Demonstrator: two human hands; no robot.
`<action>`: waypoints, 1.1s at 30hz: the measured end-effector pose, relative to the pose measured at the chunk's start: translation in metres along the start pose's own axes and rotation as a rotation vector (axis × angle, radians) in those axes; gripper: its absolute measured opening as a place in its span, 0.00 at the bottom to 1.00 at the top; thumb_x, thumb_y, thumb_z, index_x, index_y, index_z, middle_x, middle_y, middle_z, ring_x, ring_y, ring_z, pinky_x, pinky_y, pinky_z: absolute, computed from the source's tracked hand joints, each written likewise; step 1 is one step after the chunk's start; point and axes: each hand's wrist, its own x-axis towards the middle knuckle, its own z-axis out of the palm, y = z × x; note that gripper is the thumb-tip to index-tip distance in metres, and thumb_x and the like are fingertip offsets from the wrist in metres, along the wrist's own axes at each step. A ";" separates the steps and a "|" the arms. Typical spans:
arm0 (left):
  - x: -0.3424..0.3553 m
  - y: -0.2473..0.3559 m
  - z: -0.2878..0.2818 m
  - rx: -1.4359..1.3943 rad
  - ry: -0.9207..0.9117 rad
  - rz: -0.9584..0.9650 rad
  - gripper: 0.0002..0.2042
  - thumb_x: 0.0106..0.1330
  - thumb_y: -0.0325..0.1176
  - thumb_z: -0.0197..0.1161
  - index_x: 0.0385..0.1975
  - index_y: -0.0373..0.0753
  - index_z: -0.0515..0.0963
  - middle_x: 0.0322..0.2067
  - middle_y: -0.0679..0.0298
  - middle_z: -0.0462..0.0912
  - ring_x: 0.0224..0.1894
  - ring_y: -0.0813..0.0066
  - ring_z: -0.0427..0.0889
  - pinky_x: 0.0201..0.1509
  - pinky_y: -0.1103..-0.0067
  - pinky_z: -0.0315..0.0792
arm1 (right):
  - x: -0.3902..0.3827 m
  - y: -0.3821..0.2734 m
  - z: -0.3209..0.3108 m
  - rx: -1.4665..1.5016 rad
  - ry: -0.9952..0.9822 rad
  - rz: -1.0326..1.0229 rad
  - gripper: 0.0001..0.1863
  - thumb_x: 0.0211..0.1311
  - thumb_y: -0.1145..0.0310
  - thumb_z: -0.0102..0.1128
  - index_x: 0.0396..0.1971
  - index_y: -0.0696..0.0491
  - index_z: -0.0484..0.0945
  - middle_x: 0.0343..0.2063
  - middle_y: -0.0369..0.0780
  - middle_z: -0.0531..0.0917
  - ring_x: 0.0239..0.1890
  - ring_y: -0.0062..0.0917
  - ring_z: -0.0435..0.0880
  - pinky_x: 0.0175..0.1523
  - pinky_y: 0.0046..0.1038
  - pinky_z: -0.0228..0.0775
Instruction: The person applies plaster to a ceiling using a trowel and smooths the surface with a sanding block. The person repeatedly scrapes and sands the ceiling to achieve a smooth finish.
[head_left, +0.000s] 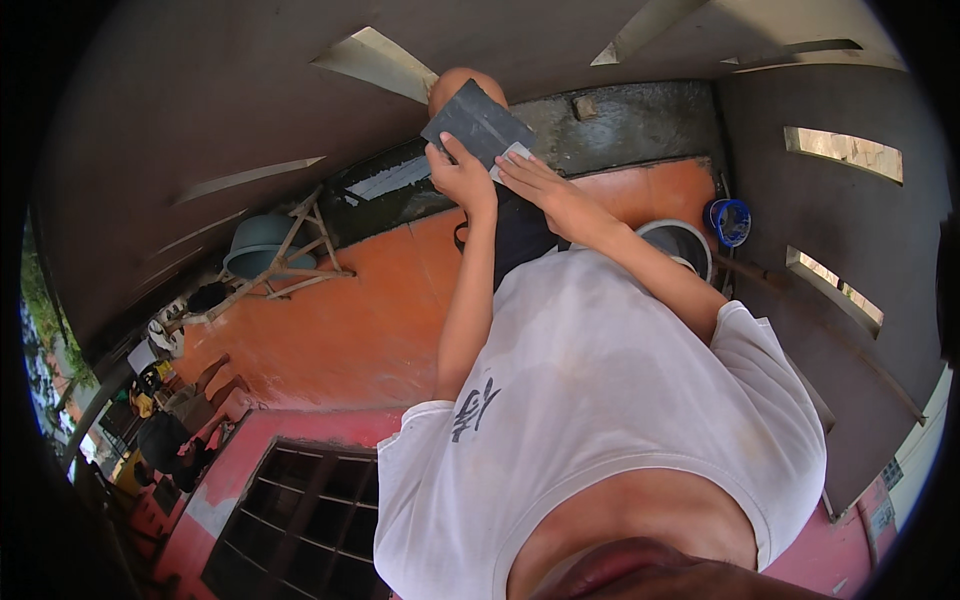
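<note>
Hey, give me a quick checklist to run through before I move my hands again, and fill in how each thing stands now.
1. Left hand holding the dark flat piece: ok, at its lower left side.
2. Right hand on the small pale piece: ok, fingers lie over it.
3. Pale piece fully in sight: not ok, fingers cover part of it.
4. Dark piece resting on the bare knee: cannot tell, it overlaps the knee in this view.
5. Other person clear of your hands: ok, well off to the left.
</note>
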 end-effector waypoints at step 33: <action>0.041 0.003 -0.008 -0.122 -0.184 0.043 0.17 0.83 0.38 0.52 0.50 0.25 0.76 0.45 0.50 0.85 0.46 0.63 0.83 0.56 0.68 0.73 | 0.039 0.028 -0.010 0.173 0.272 -0.090 0.47 0.47 0.97 0.51 0.71 0.52 0.72 0.76 0.41 0.66 0.80 0.37 0.60 0.85 0.40 0.51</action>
